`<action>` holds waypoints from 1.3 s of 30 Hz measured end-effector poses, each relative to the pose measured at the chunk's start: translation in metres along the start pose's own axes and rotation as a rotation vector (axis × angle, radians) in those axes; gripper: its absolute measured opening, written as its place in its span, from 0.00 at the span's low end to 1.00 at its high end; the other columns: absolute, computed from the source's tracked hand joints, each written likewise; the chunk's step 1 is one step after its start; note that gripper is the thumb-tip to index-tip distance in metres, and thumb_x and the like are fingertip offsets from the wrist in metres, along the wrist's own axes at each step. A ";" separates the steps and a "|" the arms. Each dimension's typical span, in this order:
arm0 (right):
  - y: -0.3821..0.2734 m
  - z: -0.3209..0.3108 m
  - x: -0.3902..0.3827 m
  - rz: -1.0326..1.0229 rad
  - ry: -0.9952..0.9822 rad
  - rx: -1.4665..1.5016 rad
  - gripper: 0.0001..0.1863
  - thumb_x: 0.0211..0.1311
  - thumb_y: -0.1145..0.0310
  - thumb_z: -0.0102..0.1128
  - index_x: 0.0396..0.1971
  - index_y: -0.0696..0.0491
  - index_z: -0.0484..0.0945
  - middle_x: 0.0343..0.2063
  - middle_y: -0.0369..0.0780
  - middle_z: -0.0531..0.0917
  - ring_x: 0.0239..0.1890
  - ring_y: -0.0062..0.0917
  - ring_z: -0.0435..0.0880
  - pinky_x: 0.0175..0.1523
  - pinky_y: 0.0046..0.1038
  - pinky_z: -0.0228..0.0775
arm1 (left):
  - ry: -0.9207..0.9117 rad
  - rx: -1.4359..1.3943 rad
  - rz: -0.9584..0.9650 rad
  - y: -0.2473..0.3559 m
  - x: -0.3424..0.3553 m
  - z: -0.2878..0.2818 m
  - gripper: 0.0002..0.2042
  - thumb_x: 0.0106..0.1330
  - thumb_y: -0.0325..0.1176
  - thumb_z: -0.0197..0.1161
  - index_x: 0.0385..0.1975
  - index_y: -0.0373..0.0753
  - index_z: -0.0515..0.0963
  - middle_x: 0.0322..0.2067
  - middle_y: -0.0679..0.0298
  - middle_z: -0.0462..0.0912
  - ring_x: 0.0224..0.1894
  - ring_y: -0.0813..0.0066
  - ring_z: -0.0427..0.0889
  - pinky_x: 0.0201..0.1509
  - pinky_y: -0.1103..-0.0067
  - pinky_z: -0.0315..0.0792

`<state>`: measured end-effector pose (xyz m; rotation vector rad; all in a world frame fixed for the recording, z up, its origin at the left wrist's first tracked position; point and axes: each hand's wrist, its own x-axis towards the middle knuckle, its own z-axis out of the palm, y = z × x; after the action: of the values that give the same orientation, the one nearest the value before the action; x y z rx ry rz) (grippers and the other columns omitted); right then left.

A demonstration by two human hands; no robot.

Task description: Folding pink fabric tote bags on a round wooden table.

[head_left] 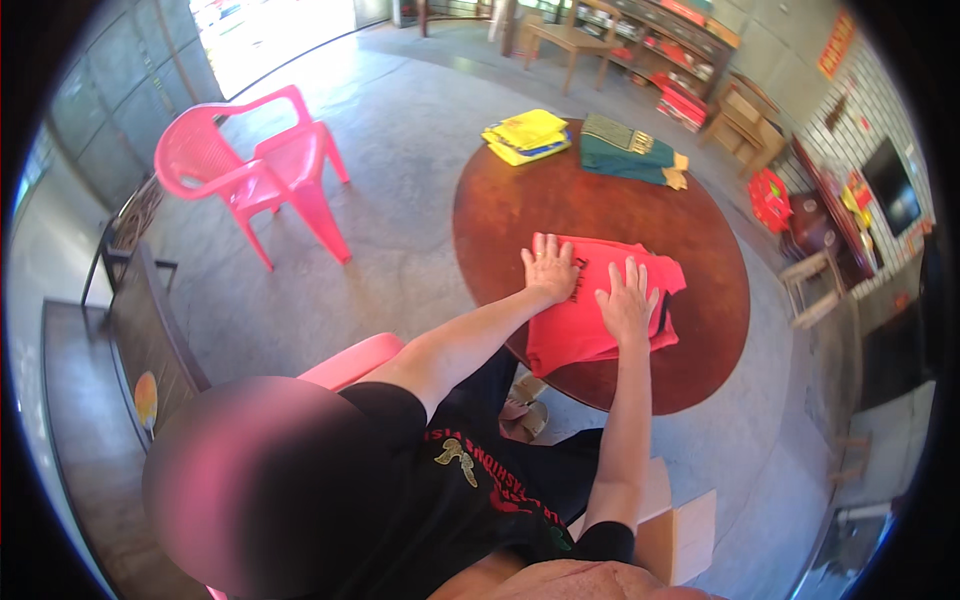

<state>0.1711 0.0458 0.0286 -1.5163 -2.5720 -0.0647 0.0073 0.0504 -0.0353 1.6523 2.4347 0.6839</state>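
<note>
A coral-red garment (590,322), partly folded, lies on the round brown wooden table (700,330). It has dark lettering near its left side and a dark strip at its right edge. My left hand (548,274) rests palm down on its upper left part, fingers spread, a ring on one finger. Flat on the right half of the cloth is my right hand (628,303), its fingers stretched out and apart. Neither hand grips the fabric. The garment's near edge spreads toward the table's front rim.
Toward the table's far edge sit folded yellow garments (526,135) and a folded dark green garment (625,152). A pink plastic armchair (262,168) stands to the left. An opened cardboard box (690,535) is at my lower right. Wooden chairs and shelves (668,40) line the back.
</note>
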 end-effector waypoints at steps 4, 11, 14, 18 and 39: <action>-0.046 0.019 -0.056 0.026 -0.040 0.115 0.38 0.63 0.44 0.58 0.67 0.52 0.65 0.71 0.45 0.58 0.75 0.42 0.49 0.70 0.62 0.42 | 0.121 -0.040 0.238 0.000 -0.007 -0.019 0.29 0.60 0.42 0.64 0.63 0.51 0.66 0.68 0.54 0.59 0.72 0.50 0.51 0.69 0.47 0.50; -0.061 0.022 -0.118 0.017 0.040 0.061 0.34 0.63 0.44 0.56 0.67 0.45 0.68 0.71 0.43 0.61 0.74 0.44 0.53 0.69 0.63 0.44 | -0.160 0.010 0.622 0.017 0.000 -0.023 0.31 0.67 0.54 0.56 0.69 0.55 0.63 0.71 0.56 0.56 0.74 0.48 0.49 0.73 0.48 0.45; -0.057 0.042 -0.122 0.005 0.183 0.115 0.32 0.63 0.45 0.55 0.65 0.43 0.71 0.70 0.43 0.61 0.73 0.45 0.53 0.68 0.63 0.43 | -0.190 0.040 0.615 0.010 0.004 -0.017 0.33 0.65 0.58 0.55 0.70 0.58 0.61 0.72 0.58 0.55 0.75 0.48 0.48 0.75 0.47 0.42; -0.054 0.047 -0.121 -0.002 0.229 0.205 0.29 0.64 0.47 0.54 0.62 0.43 0.73 0.69 0.43 0.63 0.73 0.45 0.54 0.68 0.60 0.46 | -0.215 -0.054 0.514 0.010 0.002 -0.015 0.33 0.64 0.59 0.56 0.70 0.59 0.61 0.72 0.58 0.55 0.74 0.48 0.49 0.74 0.48 0.42; 0.007 0.015 -0.139 -0.198 0.007 0.351 0.22 0.53 0.60 0.66 0.50 0.44 0.77 0.67 0.35 0.68 0.74 0.37 0.56 0.70 0.58 0.44 | -0.144 -0.155 0.154 0.002 -0.074 -0.037 0.39 0.61 0.53 0.62 0.72 0.48 0.56 0.72 0.38 0.44 0.74 0.35 0.43 0.75 0.48 0.39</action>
<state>0.2419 -0.0693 -0.0076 -1.1339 -2.5485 0.3400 0.0256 -0.0269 -0.0121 1.7734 2.1173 0.7263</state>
